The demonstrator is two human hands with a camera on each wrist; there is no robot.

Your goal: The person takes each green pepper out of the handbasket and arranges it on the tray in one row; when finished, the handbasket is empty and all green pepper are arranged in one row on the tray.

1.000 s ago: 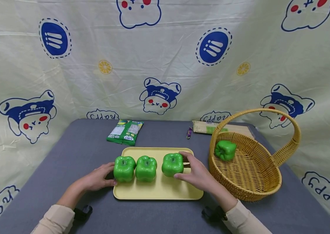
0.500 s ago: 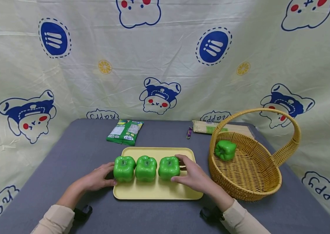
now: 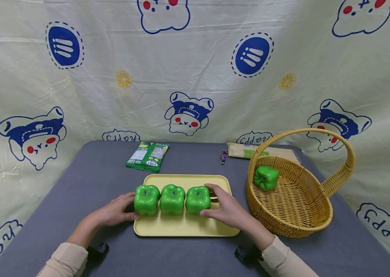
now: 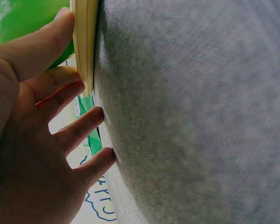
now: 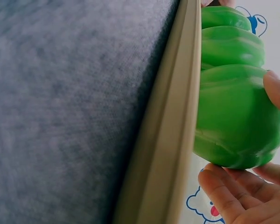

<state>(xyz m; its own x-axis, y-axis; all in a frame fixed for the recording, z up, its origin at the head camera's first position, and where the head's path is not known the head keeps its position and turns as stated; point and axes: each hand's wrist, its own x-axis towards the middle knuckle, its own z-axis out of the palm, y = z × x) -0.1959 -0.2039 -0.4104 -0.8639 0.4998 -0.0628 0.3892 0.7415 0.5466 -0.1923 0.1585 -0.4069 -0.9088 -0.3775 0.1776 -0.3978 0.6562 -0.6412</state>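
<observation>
Three green bell peppers stand in a row on the pale yellow tray [image 3: 208,227]: a left pepper [image 3: 146,201], a middle pepper [image 3: 172,201] and a right pepper [image 3: 197,201]. My right hand [image 3: 227,207] holds the right pepper from its right side, the thumb at the front and the fingers behind; the right wrist view shows this pepper [image 5: 238,112] between them. Beside the left pepper is my left hand [image 3: 115,209], its fingers spread and fairly straight. In the left wrist view that hand's thumb [image 4: 51,39] lies along the tray rim [image 4: 84,46], near the pepper.
A wicker basket [image 3: 293,229] with a tall handle stands right of the tray, a fourth-side green pepper [image 3: 266,177] inside it. Behind the tray lie a green snack packet [image 3: 148,157], a small purple wrapped item [image 3: 223,157] and a flat brown package [image 3: 243,151].
My right hand has moved left with the right pepper, bringing it up close to the middle one. My left hand and the other peppers have stayed put.
</observation>
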